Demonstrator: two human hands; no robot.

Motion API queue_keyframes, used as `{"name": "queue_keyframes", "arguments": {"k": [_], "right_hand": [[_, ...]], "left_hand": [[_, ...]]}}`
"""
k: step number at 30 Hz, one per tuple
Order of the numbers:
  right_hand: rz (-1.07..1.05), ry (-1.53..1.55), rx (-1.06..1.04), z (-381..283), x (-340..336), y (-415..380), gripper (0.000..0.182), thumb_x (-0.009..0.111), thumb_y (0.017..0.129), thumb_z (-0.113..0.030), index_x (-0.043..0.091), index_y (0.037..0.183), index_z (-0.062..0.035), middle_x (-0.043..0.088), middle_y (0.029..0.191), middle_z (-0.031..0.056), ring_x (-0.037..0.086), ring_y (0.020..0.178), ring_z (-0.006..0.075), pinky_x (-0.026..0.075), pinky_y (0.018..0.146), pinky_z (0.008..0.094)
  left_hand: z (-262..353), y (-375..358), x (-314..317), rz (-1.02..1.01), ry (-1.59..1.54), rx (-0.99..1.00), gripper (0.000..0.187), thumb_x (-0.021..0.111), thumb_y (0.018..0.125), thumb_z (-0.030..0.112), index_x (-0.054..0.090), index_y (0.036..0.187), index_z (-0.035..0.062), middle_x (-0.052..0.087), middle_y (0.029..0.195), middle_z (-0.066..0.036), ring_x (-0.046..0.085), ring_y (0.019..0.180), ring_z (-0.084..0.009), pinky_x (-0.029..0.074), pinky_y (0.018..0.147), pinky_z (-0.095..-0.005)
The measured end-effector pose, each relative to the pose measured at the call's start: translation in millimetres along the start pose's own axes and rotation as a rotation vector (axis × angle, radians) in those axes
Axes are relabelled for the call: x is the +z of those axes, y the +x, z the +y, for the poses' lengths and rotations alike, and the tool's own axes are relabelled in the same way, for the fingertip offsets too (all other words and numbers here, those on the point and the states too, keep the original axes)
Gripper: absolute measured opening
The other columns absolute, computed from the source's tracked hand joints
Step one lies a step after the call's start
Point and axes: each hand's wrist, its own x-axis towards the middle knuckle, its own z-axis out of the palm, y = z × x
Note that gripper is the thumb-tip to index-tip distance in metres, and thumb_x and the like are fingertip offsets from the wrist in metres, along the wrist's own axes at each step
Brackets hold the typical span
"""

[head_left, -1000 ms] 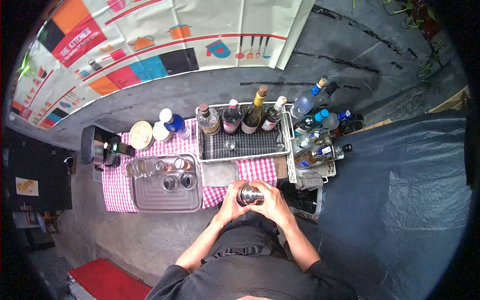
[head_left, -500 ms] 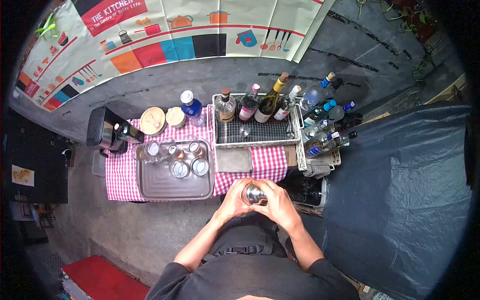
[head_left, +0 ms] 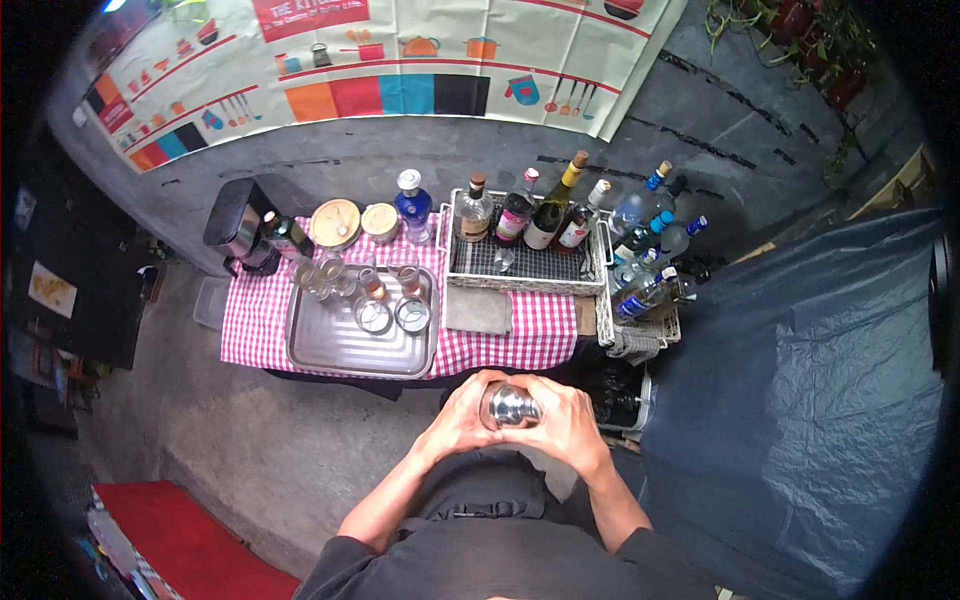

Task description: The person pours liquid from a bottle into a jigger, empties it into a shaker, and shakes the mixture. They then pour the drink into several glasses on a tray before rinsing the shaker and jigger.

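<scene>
A shiny metal vessel, like a cocktail shaker [head_left: 514, 405], is held in front of my body, beyond the table's front edge. My left hand [head_left: 462, 420] wraps round its left side. Round its right side my right hand [head_left: 562, 424] is closed. The fingertips of both hands nearly meet at the far side. The vessel's lower part is hidden. Nearest to the hands on the table lies a folded grey cloth [head_left: 479, 311], on a red-and-white checked tablecloth [head_left: 545, 330].
A metal tray [head_left: 345, 355] with several glasses stands at left. Behind the cloth is a wire basket [head_left: 525, 283] with several bottles; more bottles fill a second basket [head_left: 655, 330]. A coffee machine [head_left: 240, 225], two lidded jars and a blue bottle [head_left: 413, 207] stand at the back.
The camera view has shifted, so the table and wall appear moved. Both hands still hold the metal vessel, which appears slightly lower and turned a little.
</scene>
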Motion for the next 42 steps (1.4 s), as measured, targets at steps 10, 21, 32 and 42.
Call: {"name": "queue_keyframes", "arguments": {"k": [10,21,32,42], "right_hand": [[-0.288,0.587,-0.643,-16,8,-25,0.067,0.095,0.064,-0.033,0.069,0.116,-0.0009,0.068,0.129,0.0186,0.058,0.131,0.0365,0.042,0.112,0.0511],[-0.491,0.858,-0.545,-75,53,-28,0.053,0.088,0.062,-0.019,0.07,0.109,-0.0012,0.074,0.107,0.0126,0.071,0.105,0.0271,0.04,0.113,0.0554],[-0.103,0.733,-0.591,-175,142,-27,0.048,0.083,0.066,-0.015,0.067,0.109,0.0012,0.072,0.106,0.0138,0.071,0.104,0.027,0.052,0.1,0.044],[-0.102,0.493,-0.6,-254,190,-20,0.054,0.089,0.071,-0.024,0.067,0.114,-0.0002,0.069,0.118,0.0193,0.067,0.115,0.0356,0.052,0.102,0.0454]], "left_hand": [[32,-81,19,-0.046,-0.238,0.159,0.079,0.09,0.057,0.024,0.062,0.127,0.0016,0.068,0.12,-0.014,0.067,0.111,-0.0265,0.052,0.099,-0.0385],[80,-153,8,0.288,-0.486,-0.02,0.07,0.091,0.059,0.018,0.062,0.121,0.0014,0.068,0.116,-0.009,0.066,0.109,-0.0195,0.052,0.097,-0.0348],[46,-222,-91,0.347,-0.372,0.125,0.073,0.091,0.06,0.018,0.057,0.122,0.0027,0.063,0.116,-0.009,0.063,0.109,-0.0212,0.051,0.096,-0.0374],[11,-278,-184,0.009,-0.618,0.091,0.075,0.092,0.07,0.025,0.056,0.132,0.002,0.061,0.127,-0.011,0.06,0.12,-0.0209,0.049,0.104,-0.0374]]}}
